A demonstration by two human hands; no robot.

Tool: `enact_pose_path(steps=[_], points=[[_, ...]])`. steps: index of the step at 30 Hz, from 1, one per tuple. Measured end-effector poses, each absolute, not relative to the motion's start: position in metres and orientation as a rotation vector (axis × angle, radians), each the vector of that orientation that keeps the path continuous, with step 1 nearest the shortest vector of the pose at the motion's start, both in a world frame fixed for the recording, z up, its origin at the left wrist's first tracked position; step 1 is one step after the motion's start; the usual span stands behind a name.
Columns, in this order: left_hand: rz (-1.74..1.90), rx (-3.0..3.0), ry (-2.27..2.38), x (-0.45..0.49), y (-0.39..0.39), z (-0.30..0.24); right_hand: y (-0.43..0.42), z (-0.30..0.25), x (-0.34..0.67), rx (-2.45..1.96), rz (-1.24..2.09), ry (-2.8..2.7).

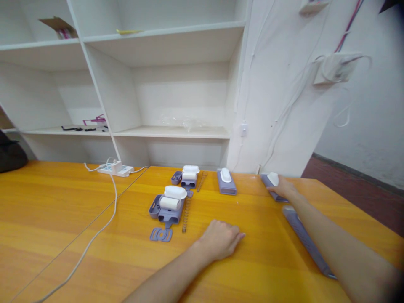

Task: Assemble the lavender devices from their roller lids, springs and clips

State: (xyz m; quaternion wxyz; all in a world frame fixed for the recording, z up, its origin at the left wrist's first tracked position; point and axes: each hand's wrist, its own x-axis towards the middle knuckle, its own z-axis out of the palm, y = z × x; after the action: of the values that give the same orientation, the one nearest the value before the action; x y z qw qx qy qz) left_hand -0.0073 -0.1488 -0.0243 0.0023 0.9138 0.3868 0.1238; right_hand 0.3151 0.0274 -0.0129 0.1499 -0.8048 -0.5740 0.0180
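Observation:
My right hand (284, 188) reaches to the far right of the table, its fingers round a grey-purple plastic case (267, 182) with a white piece on top. My left hand (222, 239) rests on the tabletop with its fingers curled, and nothing shows in it. Left of it lies a long coil spring (186, 214), beside a set of grey-purple and white parts (170, 204). A flat cut-out plate (160, 234) is in front of that set. Under my right forearm, partly hidden, lies a long grey-purple piece (306, 242).
Farther back are a second set of parts (190, 176), another spring (202, 181) and a case with a white oval top (226, 182). A power strip (116, 168) with a trailing white cable (104, 227) lies at left. White shelves (170, 132) stand behind the table.

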Motion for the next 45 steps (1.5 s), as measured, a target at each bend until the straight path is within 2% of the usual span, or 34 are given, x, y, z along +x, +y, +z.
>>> enact_pose_path(steps=[3, 5, 8, 11, 16, 19, 35, 45], points=[[0.400, 2.859, 1.209, -0.007, -0.148, -0.024, 0.021, -0.007, 0.300, -2.340, -0.030, -1.608], [0.400, 2.852, 1.211, -0.007, -0.148, -0.024, 0.009, -0.001, 0.281, -2.283, -0.206, -1.576], [0.392, 2.844, 1.209, -0.007, -0.148, -0.023, -0.021, 0.004, 0.242, -1.930, -0.351, -1.591], [0.403, 2.837, 1.202, -0.006, -0.149, -0.024, -0.064, -0.007, 0.201, -1.551, -0.189, -1.638], [0.413, 2.836, 1.196, -0.005, -0.149, -0.024, -0.118, -0.044, 0.158, -1.311, 0.655, -1.449], [0.414, 2.846, 1.191, -0.005, -0.149, -0.024, -0.125, -0.053, 0.154, -1.254, 0.838, -1.329], [0.536, 3.039, 1.262, -0.003, -0.158, -0.011, -0.128, -0.050, 0.156, -1.238, 0.772, -1.407], [0.822, 2.874, 1.795, -0.044, -0.129, 0.038, -0.126, -0.056, 0.157, -1.288, 0.742, -1.453]])
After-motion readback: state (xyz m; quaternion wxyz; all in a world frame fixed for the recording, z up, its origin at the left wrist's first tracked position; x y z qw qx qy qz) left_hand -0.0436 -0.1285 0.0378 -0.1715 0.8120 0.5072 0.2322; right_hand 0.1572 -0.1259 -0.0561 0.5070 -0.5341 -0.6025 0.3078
